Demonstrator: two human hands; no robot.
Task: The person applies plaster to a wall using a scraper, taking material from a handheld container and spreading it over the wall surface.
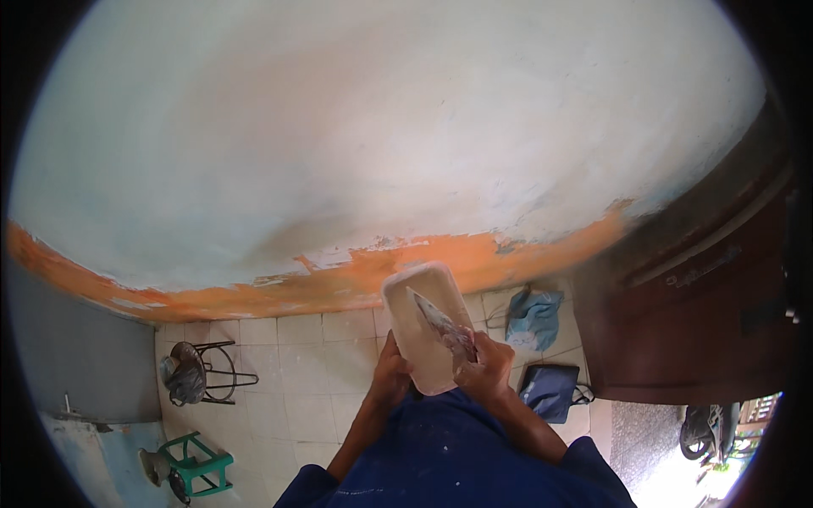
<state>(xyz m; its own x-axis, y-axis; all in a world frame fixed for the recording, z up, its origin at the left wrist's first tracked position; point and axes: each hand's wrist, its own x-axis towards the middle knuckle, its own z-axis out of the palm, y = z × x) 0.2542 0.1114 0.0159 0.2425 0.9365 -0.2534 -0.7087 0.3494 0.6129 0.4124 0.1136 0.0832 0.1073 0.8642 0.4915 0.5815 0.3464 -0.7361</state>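
My left hand [391, 372] grips the left edge of a pale, rounded rectangular plastic tray [415, 340], held in front of my body. The inside of the tray looks whitish and smeared. Closed around the handle of a pointed trowel [436, 317] is my right hand [487, 367], at the tray's right side. Dried whitish material coats the trowel's blade, which lies over the tray with its tip toward the far left. Ahead stands a wall [356, 127] coated mostly in white, with a ragged orange band [423, 256] along its lower part.
On the tiled floor to the left are a black metal stool [222, 372] with a dark bag on it and a green plastic stool [201, 466]. To the right lie a light blue bag [535, 320] and a dark blue bag [550, 392], near a brown door [694, 322]. A motorcycle [707, 432] stands outside.
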